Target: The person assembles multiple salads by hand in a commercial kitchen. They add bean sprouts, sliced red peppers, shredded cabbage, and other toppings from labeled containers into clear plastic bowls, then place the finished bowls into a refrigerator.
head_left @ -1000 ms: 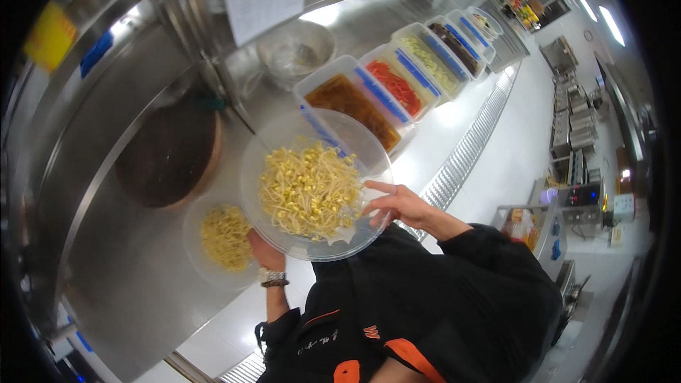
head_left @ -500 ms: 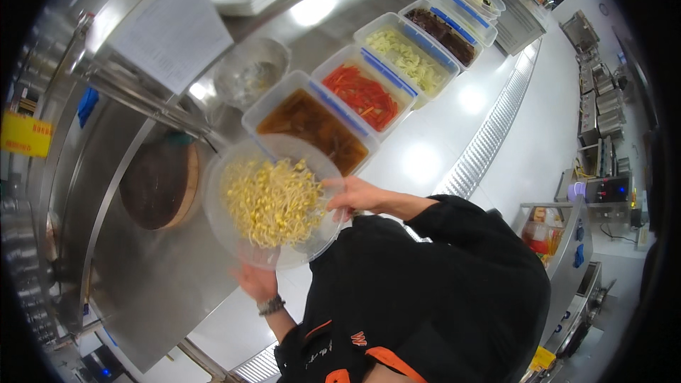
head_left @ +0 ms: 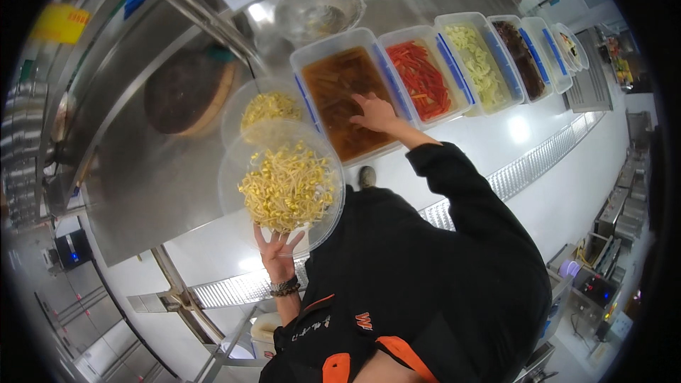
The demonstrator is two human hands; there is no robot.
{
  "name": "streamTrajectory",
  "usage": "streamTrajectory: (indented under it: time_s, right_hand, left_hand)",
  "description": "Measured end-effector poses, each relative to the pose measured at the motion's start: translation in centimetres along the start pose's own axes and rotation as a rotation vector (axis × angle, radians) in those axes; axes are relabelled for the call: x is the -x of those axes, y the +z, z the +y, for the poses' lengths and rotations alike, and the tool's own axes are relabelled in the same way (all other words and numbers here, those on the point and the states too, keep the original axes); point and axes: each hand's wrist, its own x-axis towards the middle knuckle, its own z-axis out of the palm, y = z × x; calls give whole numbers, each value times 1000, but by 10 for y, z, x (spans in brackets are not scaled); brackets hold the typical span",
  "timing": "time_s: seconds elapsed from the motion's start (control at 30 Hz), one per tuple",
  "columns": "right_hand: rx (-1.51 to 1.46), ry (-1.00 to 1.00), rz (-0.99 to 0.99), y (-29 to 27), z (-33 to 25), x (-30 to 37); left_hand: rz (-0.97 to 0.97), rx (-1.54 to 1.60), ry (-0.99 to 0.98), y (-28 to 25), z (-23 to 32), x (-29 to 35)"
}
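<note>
My left hand (head_left: 277,250) supports a round clear plastic bowl (head_left: 333,218) from beneath, its fingers spread and visible through the wall. Yellow bean sprouts (head_left: 287,188) fill the bowl. Behind it, partly covered, a second clear bowl (head_left: 233,112) with more sprouts stands on the counter. My right hand (head_left: 377,113) reaches over a rectangular container (head_left: 306,58) of brown liquid with brown strips in it. The fingers of that hand are apart and hold nothing I can see; whether the tips touch the liquid, I cannot tell.
To the right stand rectangular containers of red pepper strips (head_left: 420,79), pale green slices (head_left: 482,71) and dark brown pieces (head_left: 521,57). A clear bowl (head_left: 319,10) sits behind the brown liquid. A round, dark-topped block (head_left: 188,92) rests on the steel counter (head_left: 135,198).
My right hand has left the held bowl's rim and moved over the brown-liquid container. My left hand still supports the bowl. The second sprout bowl now shows behind it. The whole view has shifted.
</note>
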Motion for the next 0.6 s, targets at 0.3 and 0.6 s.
streamTrajectory:
  time_s: [0.3,0.6]
  right_hand:
    - [509,-104,5,91,31,-70]
    - [-660,5,-21,-31,-35,20]
  left_hand:
    - [20,-22,26,-7,3,-14]
    - [-58,-100,-10,-17,19,-44]
